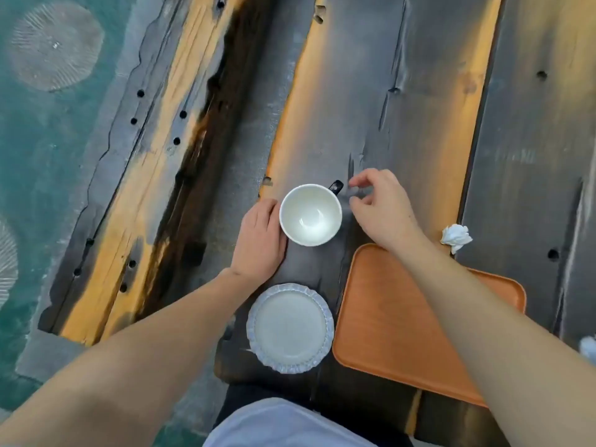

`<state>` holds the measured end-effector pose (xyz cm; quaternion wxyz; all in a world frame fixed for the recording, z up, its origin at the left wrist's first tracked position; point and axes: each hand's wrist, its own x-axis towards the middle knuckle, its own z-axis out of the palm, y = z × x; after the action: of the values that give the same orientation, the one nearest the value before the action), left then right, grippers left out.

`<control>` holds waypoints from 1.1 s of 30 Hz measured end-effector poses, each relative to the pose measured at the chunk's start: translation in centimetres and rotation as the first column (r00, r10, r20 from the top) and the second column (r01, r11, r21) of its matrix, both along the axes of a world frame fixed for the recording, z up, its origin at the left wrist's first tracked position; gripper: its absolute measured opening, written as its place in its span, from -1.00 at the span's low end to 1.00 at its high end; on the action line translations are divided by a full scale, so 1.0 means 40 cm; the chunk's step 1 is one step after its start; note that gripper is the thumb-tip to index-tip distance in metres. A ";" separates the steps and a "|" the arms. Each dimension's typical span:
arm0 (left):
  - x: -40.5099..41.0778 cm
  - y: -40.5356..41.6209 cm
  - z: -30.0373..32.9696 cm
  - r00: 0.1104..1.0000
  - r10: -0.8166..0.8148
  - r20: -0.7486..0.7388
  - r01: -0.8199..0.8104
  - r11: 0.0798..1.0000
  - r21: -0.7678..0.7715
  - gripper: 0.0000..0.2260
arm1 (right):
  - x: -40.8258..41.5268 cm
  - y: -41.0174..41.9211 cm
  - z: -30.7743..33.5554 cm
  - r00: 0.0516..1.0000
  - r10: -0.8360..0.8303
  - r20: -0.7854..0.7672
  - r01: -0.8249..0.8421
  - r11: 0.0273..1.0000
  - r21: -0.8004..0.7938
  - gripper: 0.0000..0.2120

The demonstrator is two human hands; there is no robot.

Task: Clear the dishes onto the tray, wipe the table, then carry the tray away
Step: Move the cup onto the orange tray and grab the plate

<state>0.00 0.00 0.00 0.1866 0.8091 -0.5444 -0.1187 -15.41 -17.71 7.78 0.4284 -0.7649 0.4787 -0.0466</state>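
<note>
1. Weathered dark planks with orange streaks form the counter point(371, 108); teal patterned floor point(48, 140) lies to the left
2. White cup point(310, 215), empty, stands upright on the counter at centre, its dark handle point(336, 186) pointing far-right
3. Left hand point(259, 241) rests against the cup's left side, fingers together and curved along its wall
4. Right hand point(382, 209) hovers just right of the handle, fingers loosely curled, holding nothing
5. Pale scalloped plate point(290, 328) sits near of the cup, just left of the orange tray point(403, 333)
6. Crumpled white napkin point(456, 237) lies beyond the tray's far-right corner
</note>
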 end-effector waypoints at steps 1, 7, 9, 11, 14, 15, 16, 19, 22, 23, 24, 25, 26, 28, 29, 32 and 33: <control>0.001 -0.009 -0.004 0.998 -0.001 -0.065 0.000 1.000 -0.019 -0.63 | 0.013 -0.011 0.001 1.000 0.030 -0.005 -0.030 0.999 -0.015 -0.81; -0.002 -0.024 -0.014 0.990 0.032 -0.139 -0.029 0.999 0.019 -0.52 | 0.037 -0.016 -0.002 0.971 0.225 -0.087 -0.221 0.974 0.045 -0.65; 0.001 -0.021 -0.023 0.991 0.046 -0.122 -0.037 0.997 0.075 -0.48 | 0.045 -0.010 -0.006 0.966 0.237 -0.102 -0.229 0.970 0.079 -0.64; -0.001 -0.017 -0.031 0.999 0.036 -0.040 -0.031 0.991 0.127 -0.43 | 0.046 -0.006 -0.013 0.957 0.250 -0.148 -0.240 0.968 0.079 -0.73; -0.001 -0.013 -0.037 0.998 -0.018 0.063 0.009 0.989 0.146 -0.47 | 0.019 -0.011 -0.026 0.947 0.220 -0.236 -0.207 0.975 0.078 -0.85; 0.000 -0.011 -0.038 0.997 -0.024 0.074 0.012 0.989 0.150 -0.49 | 0.005 -0.013 -0.030 0.942 0.210 -0.263 -0.194 0.977 0.087 -0.84; 0.001 -0.009 -0.039 0.997 -0.025 0.073 0.014 0.989 0.149 -0.50 | -0.010 -0.015 -0.034 0.940 0.192 -0.280 -0.172 0.980 0.097 -0.82; 0.000 -0.011 -0.036 0.995 -0.027 0.095 0.012 0.987 0.161 -0.48 | -0.054 -0.020 -0.040 0.953 0.124 -0.275 -0.099 0.990 0.105 -0.74; -0.006 -0.014 -0.033 0.994 -0.036 0.108 0.019 0.988 0.155 -0.47 | -0.079 -0.017 -0.037 0.963 0.084 -0.257 -0.062 0.994 0.093 -0.69; -0.005 -0.016 -0.033 0.993 -0.032 0.114 0.015 0.988 0.152 -0.48 | -0.083 -0.014 -0.035 0.965 0.063 -0.255 -0.044 0.996 0.082 -0.69; -0.005 -0.017 -0.032 0.993 -0.028 0.119 0.010 0.988 0.151 -0.48 | -0.087 -0.009 -0.029 0.967 0.033 -0.251 -0.015 0.997 0.074 -0.70; -0.005 -0.015 -0.031 0.992 -0.028 0.121 0.010 0.989 0.149 -0.49 | -0.092 -0.001 -0.022 0.970 -0.002 -0.242 0.018 0.998 0.063 -0.71; -0.005 -0.017 -0.029 0.992 -0.040 0.120 0.023 0.990 0.139 -0.51 | -0.101 0.008 -0.015 0.972 -0.040 -0.230 0.053 0.997 0.050 -0.71; -0.011 -0.027 -0.025 0.988 -0.110 0.108 0.098 0.989 0.113 -0.54 | -0.131 0.028 0.005 0.971 -0.133 -0.196 0.146 0.988 0.051 -0.68; -0.016 -0.033 -0.024 0.982 -0.156 0.103 0.145 0.984 0.102 -0.55 | -0.153 0.042 0.015 0.968 -0.184 -0.172 0.199 0.977 0.071 -0.67; -0.031 -0.047 -0.022 0.963 -0.218 0.157 0.199 0.972 0.127 -0.55 | -0.238 0.093 0.035 0.925 -0.354 -0.136 0.373 0.916 0.146 -0.67; -0.033 -0.051 -0.024 0.960 -0.217 0.178 0.193 0.971 0.145 -0.54 | -0.268 0.111 0.034 0.907 -0.398 -0.139 0.418 0.894 0.164 -0.67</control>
<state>-1.34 -2.03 -0.95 0.0683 0.7661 -0.6324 -0.0926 -26.13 -13.25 9.13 0.4551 -0.6042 0.6521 -0.0506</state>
